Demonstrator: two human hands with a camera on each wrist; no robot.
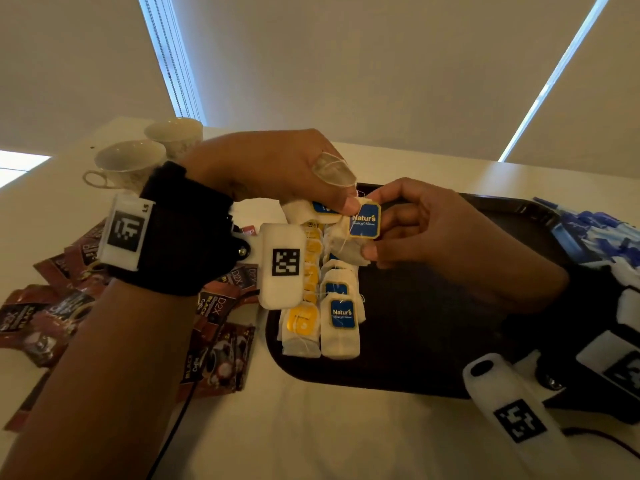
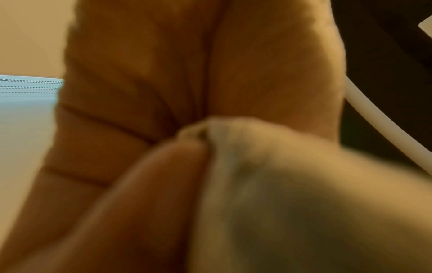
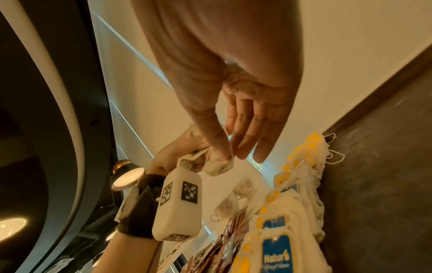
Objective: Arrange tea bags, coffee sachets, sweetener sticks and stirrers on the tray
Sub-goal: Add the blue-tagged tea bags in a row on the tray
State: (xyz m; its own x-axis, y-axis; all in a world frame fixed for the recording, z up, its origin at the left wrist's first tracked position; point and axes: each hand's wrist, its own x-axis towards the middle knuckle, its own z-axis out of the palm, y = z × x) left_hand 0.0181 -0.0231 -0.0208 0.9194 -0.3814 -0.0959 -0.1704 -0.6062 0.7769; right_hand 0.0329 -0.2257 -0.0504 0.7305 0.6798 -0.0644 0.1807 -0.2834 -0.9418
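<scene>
Above the far left corner of the dark tray (image 1: 433,323), my left hand (image 1: 341,206) grips a white tea bag (image 1: 304,209) with a blue tag. Its thumb touches the blue "Natur's" tag (image 1: 364,221) of a second tea bag (image 1: 348,249), which my right hand (image 1: 375,230) pinches just beside it. The right wrist view shows my right hand (image 3: 228,157) with thumb and forefinger on that bag (image 3: 218,165) and the other fingers straight. A row of yellow-tagged tea bags (image 1: 301,323) and a row of blue-tagged ones (image 1: 341,317) lie along the tray's left side. The left wrist view is blurred fingers and tea bag paper (image 2: 280,184).
Dark red coffee sachets (image 1: 214,358) lie scattered on the white table left of the tray. Blue sweetener sticks (image 1: 595,233) are piled at the tray's far right. Two teacups (image 1: 128,164) stand at the back left. The tray's middle and right are bare.
</scene>
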